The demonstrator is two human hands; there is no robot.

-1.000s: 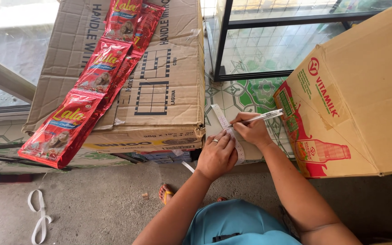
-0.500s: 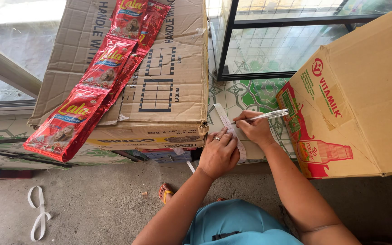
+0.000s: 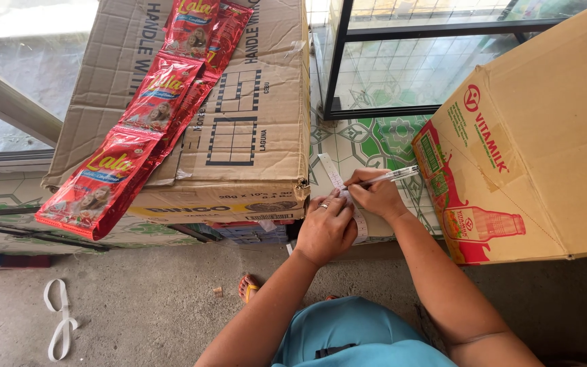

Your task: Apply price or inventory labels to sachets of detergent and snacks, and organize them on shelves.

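Right hand [image 3: 374,195] grips a clear pen [image 3: 394,176], tip down on a narrow white paper strip [image 3: 338,182]. Left hand [image 3: 326,228], ring on one finger, is closed flat over the strip's lower part, pinning it to the ledge between the brown carton [image 3: 253,136] and the tan drink carton [image 3: 545,149]. Step in hand: writing on the strip. Next move likely needs the strip kept pinned flat so the pen doesn't drag it. Red sachet chain [image 3: 137,129] lies draped over the brown carton, untouched. White plastic strap [image 3: 59,326] on the floor.
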